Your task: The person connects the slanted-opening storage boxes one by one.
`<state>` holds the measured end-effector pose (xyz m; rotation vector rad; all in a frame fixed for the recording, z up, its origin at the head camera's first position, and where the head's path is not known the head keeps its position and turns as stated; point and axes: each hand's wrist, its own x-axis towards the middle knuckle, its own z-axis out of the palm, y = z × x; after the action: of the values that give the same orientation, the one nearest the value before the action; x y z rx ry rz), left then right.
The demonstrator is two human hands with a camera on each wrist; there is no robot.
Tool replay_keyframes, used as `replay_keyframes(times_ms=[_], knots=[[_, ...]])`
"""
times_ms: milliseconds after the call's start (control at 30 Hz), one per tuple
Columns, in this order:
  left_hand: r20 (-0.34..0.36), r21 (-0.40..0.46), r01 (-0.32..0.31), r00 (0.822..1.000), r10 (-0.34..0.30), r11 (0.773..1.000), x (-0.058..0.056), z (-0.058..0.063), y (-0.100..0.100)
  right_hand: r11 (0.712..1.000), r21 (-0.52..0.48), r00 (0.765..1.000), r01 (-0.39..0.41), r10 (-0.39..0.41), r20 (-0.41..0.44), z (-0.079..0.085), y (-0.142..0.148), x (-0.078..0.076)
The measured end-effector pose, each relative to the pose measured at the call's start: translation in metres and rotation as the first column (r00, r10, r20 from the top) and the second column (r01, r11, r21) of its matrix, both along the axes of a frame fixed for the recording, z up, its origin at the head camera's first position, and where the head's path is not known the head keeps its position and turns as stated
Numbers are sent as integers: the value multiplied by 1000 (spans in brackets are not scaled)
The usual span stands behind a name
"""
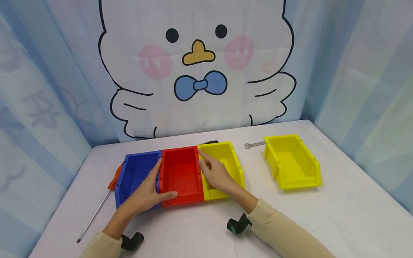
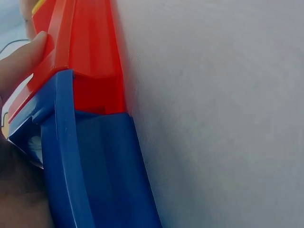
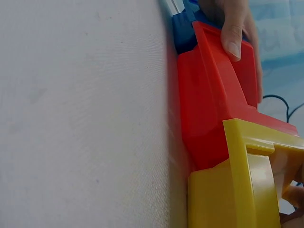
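Note:
A blue bin [image 1: 136, 171], a red bin [image 1: 181, 178] and a yellow bin [image 1: 230, 155] stand side by side, their walls together. My left hand [image 1: 145, 193] lies over the blue bin, fingers fairly straight along the wall beside the red one. Its thumb reaches over the red bin's front part, as the right wrist view also shows. My right hand [image 1: 217, 175] reaches over the yellow bin and holds its left wall, with thumb and index finger at the rim next to the red bin. Its other fingers are mostly hidden inside the yellow bin.
A second yellow bin [image 1: 294, 159] stands apart on the right, with a wrench [image 1: 255, 145] sticking out behind it. Left of the blue bin lies a screwdriver [image 1: 96, 212] with an orange handle. A dark tool [image 1: 212, 142] shows partly behind the joined yellow bin.

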<state>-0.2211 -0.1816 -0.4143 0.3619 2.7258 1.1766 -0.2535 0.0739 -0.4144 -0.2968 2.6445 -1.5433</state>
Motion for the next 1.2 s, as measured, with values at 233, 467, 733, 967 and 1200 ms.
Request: replay_keyframes(times_ms=[233, 467, 733, 967, 1200], knots=[[-23, -15, 12, 1000, -12, 1000, 0, 5, -1, 999, 49, 999, 21, -19, -28, 5, 0, 0], [-50, -111, 14, 999, -20, 994, -3, 16, 1, 994, 109, 989, -17, 32, -143, 36, 19, 5], [-127, -200, 7, 991, -33, 980, -4, 38, 18, 985, 173, 978, 2, 34, -205, 64, 91, 9], [-194, -254, -1, 980, -50, 967, 1, 48, 42, 969, 204, 963, 138, -83, -256, 74, 167, 15], [-210, -262, 6, 976, -63, 965, 3, 45, 61, 904, 288, 923, 317, -224, -313, 67, 233, 15]])
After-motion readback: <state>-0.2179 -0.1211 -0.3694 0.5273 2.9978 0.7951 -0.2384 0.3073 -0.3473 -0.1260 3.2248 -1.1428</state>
